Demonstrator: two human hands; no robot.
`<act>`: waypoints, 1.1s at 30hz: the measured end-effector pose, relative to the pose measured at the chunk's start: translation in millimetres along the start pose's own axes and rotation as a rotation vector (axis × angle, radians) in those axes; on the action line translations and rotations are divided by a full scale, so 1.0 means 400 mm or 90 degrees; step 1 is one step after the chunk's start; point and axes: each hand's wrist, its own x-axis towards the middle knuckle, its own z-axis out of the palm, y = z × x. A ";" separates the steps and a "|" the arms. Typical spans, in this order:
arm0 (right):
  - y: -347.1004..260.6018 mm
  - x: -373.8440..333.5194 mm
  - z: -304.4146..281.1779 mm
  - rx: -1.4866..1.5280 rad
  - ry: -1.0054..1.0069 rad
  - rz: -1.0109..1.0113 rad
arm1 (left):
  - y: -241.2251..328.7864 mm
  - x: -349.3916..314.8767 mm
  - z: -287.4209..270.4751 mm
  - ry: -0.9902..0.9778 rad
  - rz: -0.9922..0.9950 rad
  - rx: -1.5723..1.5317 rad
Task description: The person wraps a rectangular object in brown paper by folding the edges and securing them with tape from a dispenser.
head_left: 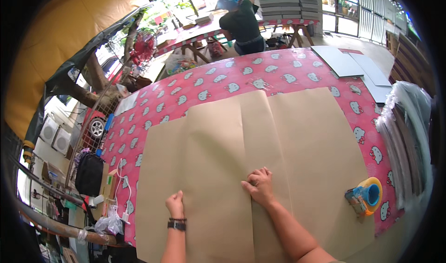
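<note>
A large sheet of brown paper (320,146) lies over the table, with upright creases and overlapping panels. Its middle panel bulges a little and carries a soft shadow. My left hand (175,204), a dark watch and a beaded bracelet at its wrist, is closed at the left fold of that panel. At the panel's right edge my right hand (260,185) is closed too, its thumb pointing left and its fingers curled against the paper. The fingertips of both hands are partly hidden.
A tape dispenser (364,196) with blue and yellow parts rests on the paper's right side. White boards (344,63) lie at the far right corner of the pink patterned tablecloth (213,84). Plastic-wrapped sheets (404,142) stand along the right. A white cord (124,188) runs at left. Beyond, a person (241,26) works.
</note>
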 end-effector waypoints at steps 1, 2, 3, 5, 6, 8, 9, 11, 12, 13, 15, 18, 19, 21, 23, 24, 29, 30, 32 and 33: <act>-0.002 0.001 -0.001 -0.001 -0.002 0.011 | 0.007 0.053 0.048 0.001 0.007 -0.007; -0.006 0.002 0.000 0.003 -0.008 0.017 | 0.008 0.110 0.087 0.010 0.015 -0.014; -0.006 0.001 0.002 0.004 -0.010 0.014 | 0.012 0.167 0.117 0.001 0.024 0.024; 0.002 0.001 -0.003 -0.005 -0.006 0.010 | 0.053 0.261 0.206 -0.008 0.055 0.075; 0.004 0.000 -0.002 -0.005 -0.008 0.015 | 0.081 0.299 0.249 0.000 0.075 0.092; -0.003 0.001 -0.009 -0.006 -0.012 0.018 | 0.141 0.368 0.315 0.007 0.124 0.215; -0.011 0.000 -0.004 -0.007 -0.021 0.016 | 0.140 0.416 0.326 0.022 0.144 0.240; -0.015 0.000 -0.004 -0.017 -0.028 0.016 | 0.164 0.469 0.373 0.028 0.159 0.258; -0.013 0.004 -0.009 -0.025 -0.026 0.011 | 0.186 0.480 0.395 0.022 0.151 0.253; -0.013 0.002 -0.010 -0.030 -0.024 0.011 | 0.196 0.485 0.409 0.014 0.145 0.255; -0.009 -0.004 -0.013 -0.031 -0.021 0.005 | 0.186 0.485 0.426 -0.071 0.190 0.252; 0.001 0.004 0.004 -0.015 -0.008 -0.019 | 0.127 0.492 0.420 -0.149 0.349 0.394; 0.015 0.003 0.002 -0.021 -0.001 -0.023 | 0.129 0.455 0.431 -0.178 0.420 0.475; 0.017 0.000 -0.003 -0.023 -0.001 -0.022 | 0.145 0.398 0.397 -0.240 0.497 0.566; 0.011 0.004 0.002 -0.016 0.023 -0.054 | 0.160 0.346 0.331 -0.313 0.502 0.577; 0.017 -0.007 0.007 -0.015 0.028 -0.058 | 0.161 0.302 0.301 -0.324 0.502 0.570; 0.021 0.002 0.017 -0.021 -0.026 -0.011 | 0.097 0.049 0.113 -0.376 0.516 0.526; 0.016 0.002 0.013 -0.013 -0.022 -0.009 | 0.077 -0.006 0.077 -0.363 0.549 0.526; 0.014 0.004 0.005 -0.019 0.007 -0.048 | 0.065 -0.099 0.004 -0.360 0.573 0.519; 0.013 0.003 -0.003 -0.019 0.002 -0.038 | 0.057 -0.164 -0.035 -0.376 0.563 0.510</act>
